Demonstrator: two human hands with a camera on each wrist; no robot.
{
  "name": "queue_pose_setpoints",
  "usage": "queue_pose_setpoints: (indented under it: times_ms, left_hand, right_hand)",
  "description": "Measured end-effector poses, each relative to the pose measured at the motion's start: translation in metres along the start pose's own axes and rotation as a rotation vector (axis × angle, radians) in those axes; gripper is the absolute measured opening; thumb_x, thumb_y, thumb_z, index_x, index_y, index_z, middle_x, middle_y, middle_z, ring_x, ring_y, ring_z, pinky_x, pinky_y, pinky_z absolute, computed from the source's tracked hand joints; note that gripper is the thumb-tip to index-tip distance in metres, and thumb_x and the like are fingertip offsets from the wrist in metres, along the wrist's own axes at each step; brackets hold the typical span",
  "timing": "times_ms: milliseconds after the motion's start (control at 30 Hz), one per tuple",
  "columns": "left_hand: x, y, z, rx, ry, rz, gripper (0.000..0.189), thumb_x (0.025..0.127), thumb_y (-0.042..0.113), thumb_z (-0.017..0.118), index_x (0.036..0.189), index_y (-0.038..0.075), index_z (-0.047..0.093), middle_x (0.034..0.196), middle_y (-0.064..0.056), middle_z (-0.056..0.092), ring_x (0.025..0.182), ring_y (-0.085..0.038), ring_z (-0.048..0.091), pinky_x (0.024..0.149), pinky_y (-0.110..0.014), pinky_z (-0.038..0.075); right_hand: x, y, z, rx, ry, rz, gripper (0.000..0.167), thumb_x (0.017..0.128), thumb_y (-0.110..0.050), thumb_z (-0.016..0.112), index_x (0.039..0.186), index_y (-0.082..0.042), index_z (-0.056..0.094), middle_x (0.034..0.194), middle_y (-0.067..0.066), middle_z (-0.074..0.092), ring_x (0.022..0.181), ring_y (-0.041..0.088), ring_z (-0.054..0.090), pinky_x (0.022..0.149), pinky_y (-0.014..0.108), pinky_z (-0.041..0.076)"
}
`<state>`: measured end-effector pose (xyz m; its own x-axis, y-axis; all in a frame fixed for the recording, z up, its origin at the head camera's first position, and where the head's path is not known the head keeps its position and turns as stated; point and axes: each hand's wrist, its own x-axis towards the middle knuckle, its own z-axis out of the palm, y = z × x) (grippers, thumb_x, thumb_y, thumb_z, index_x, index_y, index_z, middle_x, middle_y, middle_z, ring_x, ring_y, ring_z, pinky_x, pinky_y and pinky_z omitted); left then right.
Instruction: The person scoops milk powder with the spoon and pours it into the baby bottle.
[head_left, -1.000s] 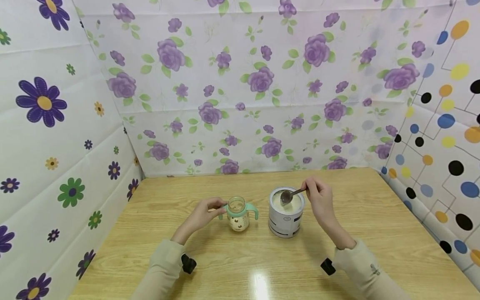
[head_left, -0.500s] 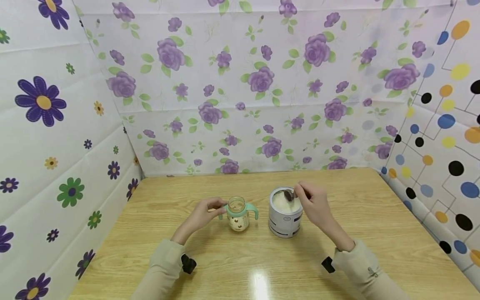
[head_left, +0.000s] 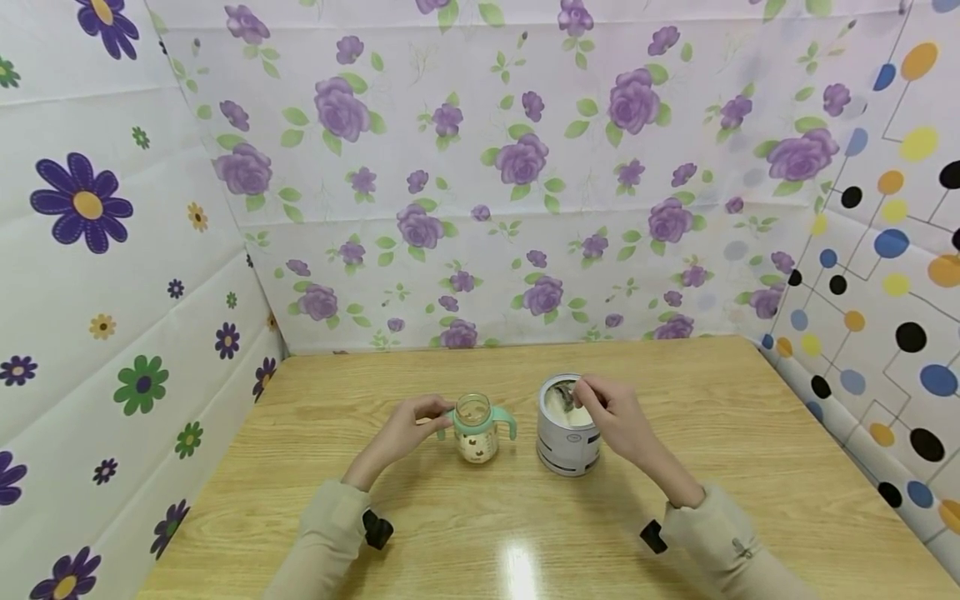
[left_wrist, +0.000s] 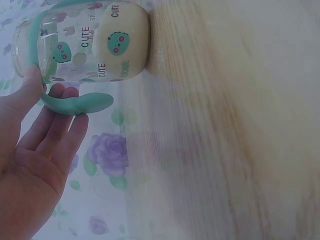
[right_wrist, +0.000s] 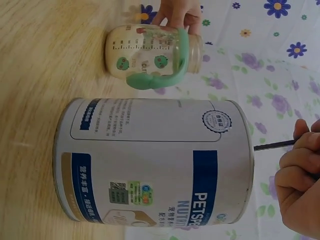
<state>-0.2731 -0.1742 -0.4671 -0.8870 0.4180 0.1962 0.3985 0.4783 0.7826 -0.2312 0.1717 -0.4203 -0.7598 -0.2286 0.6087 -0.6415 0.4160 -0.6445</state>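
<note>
A clear baby bottle (head_left: 477, 446) with green handles stands upright on the table, pale powder or milk-like content in its lower part and its mouth uncovered. My left hand (head_left: 401, 431) holds one green handle (left_wrist: 75, 104) between thumb and fingers. To the right of the bottle is an open white tin (head_left: 568, 450), filled with cream-coloured powder. With curled fingers my right hand (head_left: 621, 417) grips a dark spoon (right_wrist: 274, 145) over the tin's right rim. The spoon's bowl is down at the powder and partly hidden by the hand.
The wooden table (head_left: 465, 533) meets a wall of purple-flowered cloth (head_left: 480, 208) at the back. More patterned cloth hangs at the left and right sides. A black wrist-camera mount (head_left: 377, 529) sits at each sleeve cuff.
My right hand has moved left and lower over the tin, bringing the spoon down into the powder. The left hand and the bottle have stayed in place.
</note>
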Motion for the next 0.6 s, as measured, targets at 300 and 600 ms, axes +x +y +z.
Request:
queue_pose_setpoints:
  times_ms: [300,600]
  left_hand:
    - [-0.002,-0.002,-0.002,-0.018,-0.024,0.007,0.025,0.093,0.023,0.064,0.117,0.018,0.069,0.113,-0.003,0.069,0.103,-0.02,0.065,0.084,-0.03,0.056]
    - [-0.001,0.001,-0.003,-0.019,-0.032,0.032,0.027,0.093,0.023,0.064,0.117,0.011,0.068,0.116,-0.007,0.068,0.108,-0.026,0.064,0.086,-0.029,0.056]
  right_hand:
    - [0.001,-0.029,0.001,0.094,-0.018,0.032,0.032,0.102,0.0,0.043,0.075,-0.009,0.057,0.053,-0.002,0.038,0.049,-0.002,0.03,0.044,0.022,0.032]
    - [0.0,-0.032,-0.002,0.162,-0.044,0.095,0.034,0.104,-0.004,0.04,0.075,-0.01,0.057,0.053,0.004,0.04,0.048,0.001,0.033,0.043,0.023,0.034]
